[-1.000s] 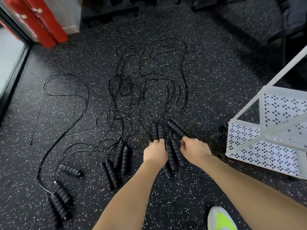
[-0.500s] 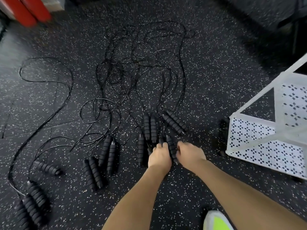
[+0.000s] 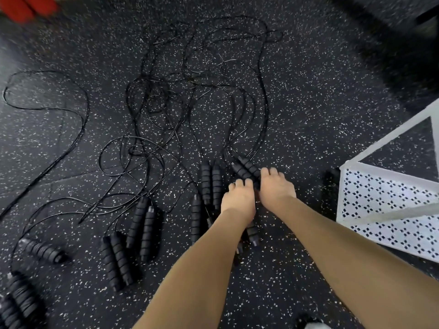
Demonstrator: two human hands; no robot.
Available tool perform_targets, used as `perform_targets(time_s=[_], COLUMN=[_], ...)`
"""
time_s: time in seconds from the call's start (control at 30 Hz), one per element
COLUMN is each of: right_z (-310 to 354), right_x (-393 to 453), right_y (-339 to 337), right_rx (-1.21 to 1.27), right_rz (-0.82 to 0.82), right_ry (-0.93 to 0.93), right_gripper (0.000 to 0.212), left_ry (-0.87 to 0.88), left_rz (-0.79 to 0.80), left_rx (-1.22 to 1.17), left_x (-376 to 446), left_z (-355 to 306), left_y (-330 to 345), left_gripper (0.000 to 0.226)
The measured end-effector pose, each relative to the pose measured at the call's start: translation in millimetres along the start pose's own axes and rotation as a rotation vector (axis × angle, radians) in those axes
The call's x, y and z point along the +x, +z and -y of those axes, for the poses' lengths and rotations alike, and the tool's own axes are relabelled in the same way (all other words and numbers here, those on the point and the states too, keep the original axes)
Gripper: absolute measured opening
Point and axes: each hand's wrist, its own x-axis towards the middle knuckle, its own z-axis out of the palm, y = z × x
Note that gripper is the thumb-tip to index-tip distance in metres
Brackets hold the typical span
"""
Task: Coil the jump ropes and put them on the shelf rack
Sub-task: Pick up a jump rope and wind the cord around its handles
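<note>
Several black jump ropes with ribbed foam handles lie on the speckled floor, their thin cords [image 3: 197,91] tangled further out. The rightmost handle pair [image 3: 245,168] slants toward my hands. My right hand [image 3: 276,189] curls its fingers over that pair's near end. Just left of it, my left hand [image 3: 238,199] curls its fingers down onto the same pair; the contact is hidden by my knuckles. Another handle pair [image 3: 252,232] lies under my left forearm. An upright pair [image 3: 211,184] stands left of my hands. The white perforated shelf rack [image 3: 380,173] is at the right.
More handle pairs lie at centre left [image 3: 145,227], lower left [image 3: 117,260] and the bottom left corner [image 3: 19,298]; a single handle [image 3: 44,250] lies apart. One long cord [image 3: 78,119] loops far left. A red object [image 3: 23,5] sits top left; my shoe [image 3: 313,326] at the bottom.
Both hands have moved from the nearer handle pair forward and right to the rightmost slanted pair. That nearer pair now lies under my left forearm. The view has dipped closer to the floor.
</note>
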Motion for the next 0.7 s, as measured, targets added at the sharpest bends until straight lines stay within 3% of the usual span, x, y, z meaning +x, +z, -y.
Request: perform_targets(time_s=[0.17,0.3,0.53,0.7], right_z=[4.4,0.6,-1.1,-8.1], right_x=[15.5,25.9,24.7,-6.7], right_y=[15.3,27.3,26.0,-2.8], right_rx=[-0.015,0.038,0.133,0.239], right_rz=[0.038,0.025,-0.018,-0.123], right_ry=[-0.023,-0.024,0.008,0.002], right_gripper=[0.073,0.082,0.08,0.066], left_ry=[-0.012,-0.044,-0.034,-0.075], left_rz=[-0.003,-0.025,-0.075,-0.129], left_rx=[0.069,0.056,0.117,-0.158], left_x=[18.8,23.5,23.5,3.0], left_z=[5.9,18.6,20.3,-4.8], left_y=[2.3,6.1,9.7,-17.4], left_gripper=[0.046,0.044,0.045,0.032])
